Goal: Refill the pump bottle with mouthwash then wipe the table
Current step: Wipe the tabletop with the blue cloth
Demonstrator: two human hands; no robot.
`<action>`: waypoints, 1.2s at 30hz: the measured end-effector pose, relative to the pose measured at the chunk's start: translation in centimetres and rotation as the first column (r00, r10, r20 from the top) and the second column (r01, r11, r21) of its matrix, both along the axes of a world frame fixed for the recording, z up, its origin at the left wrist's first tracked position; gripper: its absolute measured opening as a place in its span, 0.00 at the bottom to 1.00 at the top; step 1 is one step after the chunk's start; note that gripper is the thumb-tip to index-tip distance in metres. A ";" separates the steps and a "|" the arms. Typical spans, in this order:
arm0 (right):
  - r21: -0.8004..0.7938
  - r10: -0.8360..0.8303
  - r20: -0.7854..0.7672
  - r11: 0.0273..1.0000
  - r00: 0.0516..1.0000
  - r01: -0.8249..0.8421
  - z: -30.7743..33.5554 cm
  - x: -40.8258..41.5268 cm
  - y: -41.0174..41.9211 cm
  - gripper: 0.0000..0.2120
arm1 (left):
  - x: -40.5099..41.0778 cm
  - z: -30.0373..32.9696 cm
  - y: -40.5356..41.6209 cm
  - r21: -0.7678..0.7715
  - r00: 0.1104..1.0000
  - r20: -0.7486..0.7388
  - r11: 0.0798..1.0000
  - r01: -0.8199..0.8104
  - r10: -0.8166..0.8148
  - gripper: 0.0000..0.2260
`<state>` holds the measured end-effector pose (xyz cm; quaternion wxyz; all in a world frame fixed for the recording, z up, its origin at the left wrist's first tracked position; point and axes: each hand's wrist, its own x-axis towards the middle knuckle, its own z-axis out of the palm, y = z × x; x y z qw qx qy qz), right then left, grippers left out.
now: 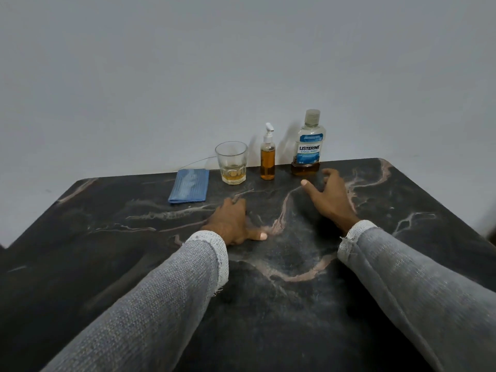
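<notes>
A small clear pump bottle (pixel 267 159) with a white pump stands at the table's far edge, mostly full of amber liquid. To its right stands a capped Listerine mouthwash bottle (pixel 308 146) with a little amber liquid at its bottom. Left of the pump bottle is a glass tumbler (pixel 232 162) holding a shallow amber layer. A folded blue cloth (pixel 189 185) lies further left. My left hand (pixel 230 222) rests palm-down on the dark marble table (pixel 268 304), fingers curled under. My right hand (pixel 328 196) hovers with spread fingers just in front of the mouthwash bottle, holding nothing.
A plain grey-white wall rises directly behind the table's far edge. A thin wire (pixel 197 162) runs along the wall behind the cloth. The table's rounded right corner (pixel 386 162) lies beyond the mouthwash bottle.
</notes>
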<state>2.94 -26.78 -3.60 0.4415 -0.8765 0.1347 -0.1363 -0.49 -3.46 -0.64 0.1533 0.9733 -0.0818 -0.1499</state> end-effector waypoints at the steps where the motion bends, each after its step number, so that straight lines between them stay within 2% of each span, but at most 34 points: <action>1: -0.062 0.004 0.018 0.998 1.000 -0.003 -0.1 -0.6 1.2 0.32 | -0.3 0.2 1.0 0.003 1.000 0.002 1.000 -0.009 0.009 0.43; 5: -0.231 0.269 0.035 0.939 0.962 -0.254 0.6 -1.3 7.2 0.22 | -1.0 0.8 6.0 0.045 0.996 0.012 0.995 -0.088 0.087 0.42; 8: -0.381 0.457 0.008 0.824 0.889 -0.420 1.4 -0.7 12.6 0.20 | -1.2 0.6 9.6 0.036 0.991 0.008 0.990 -0.135 0.135 0.38; 11: -0.501 0.551 -0.044 0.710 0.833 -0.495 1.6 0.6 17.4 0.20 | -1.3 0.1 11.3 0.026 0.992 0.050 0.993 -0.118 0.117 0.34; 13: -0.563 0.574 -0.097 0.642 0.813 -0.520 1.5 1.8 19.8 0.21 | -1.2 -0.4 11.6 0.020 0.993 0.084 0.996 -0.082 0.080 0.34; 17: -0.626 0.573 -0.168 0.567 0.802 -0.535 1.0 4.1 22.1 0.23 | -0.9 -0.9 11.7 0.033 0.992 0.114 0.998 -0.059 0.055 0.36; 21: -0.679 0.579 -0.216 0.490 0.786 -0.547 0.5 5.6 23.0 0.16 | -0.6 -1.2 11.8 0.038 0.989 0.134 0.997 -0.065 0.060 0.37; 26: -0.856 0.594 -0.184 0.295 0.783 -0.425 0.2 5.1 23.4 0.11 | -0.5 -1.4 11.8 0.052 0.987 0.144 0.995 -0.082 0.073 0.38; 29: -0.890 0.586 -0.197 0.228 0.786 -0.394 0.4 4.5 23.9 0.13 | -0.6 -1.4 11.6 0.056 0.987 0.144 0.995 -0.086 0.077 0.38; 33: -0.879 0.572 -0.240 0.215 0.785 -0.425 1.3 4.4 23.9 0.14 | -0.8 -1.4 11.5 0.049 0.986 0.132 0.993 -0.105 0.098 0.38; 36: -0.829 0.576 -0.235 0.302 0.783 -0.470 1.6 4.1 23.1 0.15 | -1.0 -1.4 11.3 0.047 0.987 0.112 0.992 -0.120 0.114 0.37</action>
